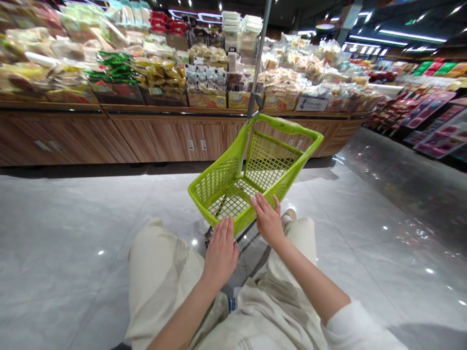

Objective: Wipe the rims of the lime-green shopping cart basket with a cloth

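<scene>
A small lime-green plastic shopping trolley [248, 182] with a mesh basket stands on wheels in front of me, and nothing shows inside the basket. My left hand [221, 245] lies over the near rim of the basket at its left side. My right hand [268, 218] rests on the same rim further right, fingers draped across it. The trolley's lower frame and wheels are mostly hidden by the basket and my hands. A thin metal pole [260, 63] rises from the far end of the trolley.
A long wooden-fronted display counter [164, 138] piled with packaged foods runs across the far side. Shelving with pink and red packs [430, 116] lines the right. The floor is polished pale tile [80, 233]. My beige trousers and white sleeve show below.
</scene>
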`<state>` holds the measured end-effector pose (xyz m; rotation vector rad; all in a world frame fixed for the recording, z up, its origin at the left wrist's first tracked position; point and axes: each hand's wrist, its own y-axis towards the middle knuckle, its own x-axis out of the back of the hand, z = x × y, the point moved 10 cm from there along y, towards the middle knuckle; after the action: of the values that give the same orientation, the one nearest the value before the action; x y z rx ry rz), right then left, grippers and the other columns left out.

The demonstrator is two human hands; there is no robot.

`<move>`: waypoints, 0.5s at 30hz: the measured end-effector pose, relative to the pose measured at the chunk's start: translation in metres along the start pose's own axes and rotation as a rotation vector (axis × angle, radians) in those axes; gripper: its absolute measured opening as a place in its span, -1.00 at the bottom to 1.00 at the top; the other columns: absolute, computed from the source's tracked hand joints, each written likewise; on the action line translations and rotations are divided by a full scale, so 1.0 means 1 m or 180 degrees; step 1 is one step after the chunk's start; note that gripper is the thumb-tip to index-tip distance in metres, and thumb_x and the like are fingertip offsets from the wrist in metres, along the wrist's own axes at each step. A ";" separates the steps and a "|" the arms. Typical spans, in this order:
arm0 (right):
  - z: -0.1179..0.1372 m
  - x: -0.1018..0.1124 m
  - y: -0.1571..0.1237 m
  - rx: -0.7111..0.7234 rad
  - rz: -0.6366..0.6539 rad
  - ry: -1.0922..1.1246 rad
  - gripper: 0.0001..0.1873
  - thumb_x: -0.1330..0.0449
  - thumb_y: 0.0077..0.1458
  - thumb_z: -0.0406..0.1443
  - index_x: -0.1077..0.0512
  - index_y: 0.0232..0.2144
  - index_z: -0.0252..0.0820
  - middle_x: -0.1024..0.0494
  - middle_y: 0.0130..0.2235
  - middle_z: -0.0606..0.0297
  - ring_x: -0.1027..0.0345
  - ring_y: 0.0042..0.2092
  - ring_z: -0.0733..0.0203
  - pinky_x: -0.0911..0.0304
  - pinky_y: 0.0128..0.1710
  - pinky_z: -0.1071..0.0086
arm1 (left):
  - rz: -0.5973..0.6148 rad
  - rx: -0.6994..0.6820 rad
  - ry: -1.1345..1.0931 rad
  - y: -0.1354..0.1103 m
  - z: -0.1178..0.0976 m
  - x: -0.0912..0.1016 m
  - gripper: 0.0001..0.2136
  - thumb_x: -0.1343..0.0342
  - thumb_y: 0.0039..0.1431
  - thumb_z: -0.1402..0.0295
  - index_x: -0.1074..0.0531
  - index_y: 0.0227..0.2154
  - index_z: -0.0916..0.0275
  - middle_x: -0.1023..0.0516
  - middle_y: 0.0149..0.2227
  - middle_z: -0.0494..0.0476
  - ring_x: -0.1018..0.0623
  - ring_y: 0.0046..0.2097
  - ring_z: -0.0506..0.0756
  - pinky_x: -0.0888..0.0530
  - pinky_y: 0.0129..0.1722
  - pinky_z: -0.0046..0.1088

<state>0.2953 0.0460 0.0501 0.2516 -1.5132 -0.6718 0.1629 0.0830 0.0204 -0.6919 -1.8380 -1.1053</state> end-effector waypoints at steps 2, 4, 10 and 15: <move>0.011 0.004 -0.005 0.0305 0.0047 0.0079 -0.37 0.05 0.17 -0.50 -0.18 0.29 -0.16 -0.26 0.31 0.06 -0.15 0.32 0.13 0.34 0.39 -0.01 | -0.0035 0.0052 0.0069 -0.002 0.000 0.000 -0.30 0.05 0.19 0.52 0.16 0.37 0.42 -0.16 0.34 0.43 -0.16 0.37 0.27 -0.22 0.32 -0.06; 0.010 0.013 -0.007 0.0452 -0.0008 0.0244 -0.36 0.07 0.18 -0.49 -0.16 0.30 -0.13 -0.28 0.31 0.10 -0.19 0.30 0.18 0.34 0.40 0.03 | -0.0036 0.0023 0.0075 -0.003 0.001 0.000 -0.29 0.06 0.19 0.53 0.18 0.37 0.40 -0.16 0.35 0.41 -0.16 0.38 0.26 -0.22 0.32 -0.07; -0.033 0.036 0.009 -0.0051 -0.0440 0.0317 -0.27 0.08 0.12 -0.51 -0.08 0.34 -0.09 -0.30 0.30 0.15 -0.21 0.29 0.20 0.28 0.40 0.00 | -0.0032 -0.0053 0.0065 -0.003 0.004 0.002 -0.30 0.08 0.21 0.52 0.20 0.38 0.36 -0.18 0.34 0.39 -0.19 0.36 0.24 -0.23 0.31 -0.08; -0.050 0.019 0.020 0.0035 0.0114 0.0152 -0.32 -0.01 0.08 -0.49 -0.23 0.25 -0.04 -0.38 0.25 0.21 -0.07 0.36 0.05 0.48 0.37 -0.18 | -0.0072 -0.0023 0.0073 -0.004 0.006 -0.001 -0.29 0.07 0.22 0.50 0.23 0.39 0.35 -0.19 0.33 0.41 -0.20 0.36 0.25 -0.24 0.30 -0.07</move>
<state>0.3473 0.0385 0.0733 0.2467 -1.4727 -0.6252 0.1577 0.0860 0.0167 -0.6615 -1.8273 -1.1307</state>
